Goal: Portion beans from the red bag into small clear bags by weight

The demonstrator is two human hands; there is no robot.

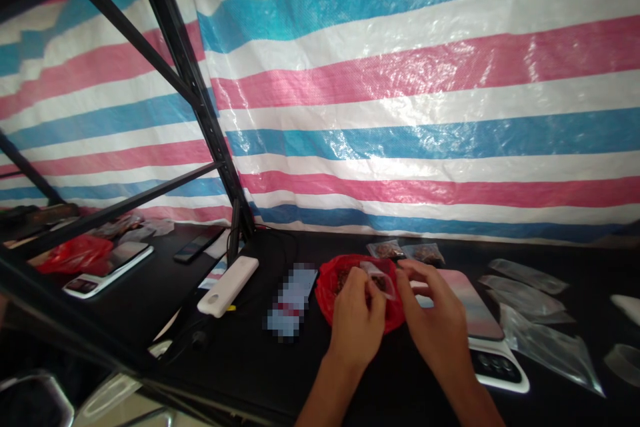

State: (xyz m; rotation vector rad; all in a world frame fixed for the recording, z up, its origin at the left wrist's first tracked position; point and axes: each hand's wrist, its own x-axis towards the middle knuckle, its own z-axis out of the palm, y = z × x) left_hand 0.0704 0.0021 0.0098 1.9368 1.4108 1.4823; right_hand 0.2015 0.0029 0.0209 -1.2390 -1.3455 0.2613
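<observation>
A red plastic bag lies spread open on the black table, with small brown pieces inside. Over it, my left hand has its fingers closed on a small clear plastic bag, which appears to have brown pieces in or behind it. My right hand is at the right rim of the red bag, thumb and forefinger drawn together at the tips. What is between those fingertips, if anything, cannot be made out. Right beside that hand is a white digital scale with a flat, pinkish shiny plate on top.
Two filled clear bags lie behind the red one. Several flat clear bags are at the right. Left of my hands are a blurred-out phone and a white power bank. A black metal frame and striped sheeting border the table.
</observation>
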